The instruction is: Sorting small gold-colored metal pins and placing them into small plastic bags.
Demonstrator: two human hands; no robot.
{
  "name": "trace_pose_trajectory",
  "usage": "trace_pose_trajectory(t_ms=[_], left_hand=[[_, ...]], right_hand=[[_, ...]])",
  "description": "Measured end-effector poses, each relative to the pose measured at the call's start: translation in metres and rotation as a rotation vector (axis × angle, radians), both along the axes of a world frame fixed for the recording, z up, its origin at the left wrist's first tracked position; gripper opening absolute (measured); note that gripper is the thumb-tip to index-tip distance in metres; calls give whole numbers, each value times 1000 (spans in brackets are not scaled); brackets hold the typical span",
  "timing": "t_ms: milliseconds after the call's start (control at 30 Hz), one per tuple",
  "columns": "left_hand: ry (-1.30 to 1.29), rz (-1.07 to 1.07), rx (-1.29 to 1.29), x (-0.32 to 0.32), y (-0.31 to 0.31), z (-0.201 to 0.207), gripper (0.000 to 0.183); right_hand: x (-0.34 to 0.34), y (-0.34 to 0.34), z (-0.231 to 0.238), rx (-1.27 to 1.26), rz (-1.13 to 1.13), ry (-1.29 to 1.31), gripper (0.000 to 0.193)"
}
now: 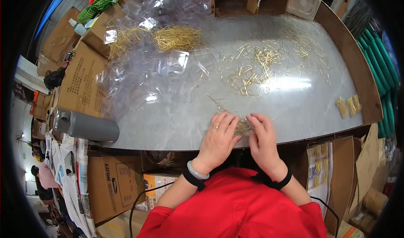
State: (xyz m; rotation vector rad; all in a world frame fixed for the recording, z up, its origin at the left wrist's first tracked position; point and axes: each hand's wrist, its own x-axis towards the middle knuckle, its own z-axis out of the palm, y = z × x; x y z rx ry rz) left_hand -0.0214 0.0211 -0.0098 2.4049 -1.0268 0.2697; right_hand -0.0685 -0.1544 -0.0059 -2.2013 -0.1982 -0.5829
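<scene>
At the table's near edge, my left hand (217, 138) and my right hand (263, 139) face each other around a small bunch of thin gold wire hooks (241, 127). Fingers of both hands are bent and pressed in on the bunch from either side. Part of the bunch is covered by my fingers. A few loose wire pieces (219, 105) lie just beyond my left fingertips. Farther off, a scattered heap of gold hooks (267, 58) spreads over the grey tabletop (185, 128).
Clear plastic bags (143, 76) pile up at the left, with a thick gold wire stack (177, 37) on them. A grey bottle (90, 126) stands at the left edge. Several tied bundles (348, 106) lie far right. Cardboard walls (349, 53) border the table; a small fan (304, 4) is behind.
</scene>
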Motion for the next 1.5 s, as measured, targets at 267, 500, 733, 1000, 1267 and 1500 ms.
trace_pose_trajectory(t_ms=[267,500,733,1000,1267,1500], left_hand=[[159,11,-263,1,7,-5,54],[241,93,-9,22,46,29,65],[147,-146,299,90,50,39,62],[103,-67,352,97,9,31,25],[206,-229,195,88,6,24,22],[110,21,135,27,55,47,62]], right_hand=[[1,-10,23,-305,109,90,63],[22,-18,15,-392,250,58,52],[26,-14,7,-386,265,-11,43],[23,-16,9,-382,203,20,58],[26,-12,8,-424,152,-64,67],[22,-15,10,-370,167,98,67]])
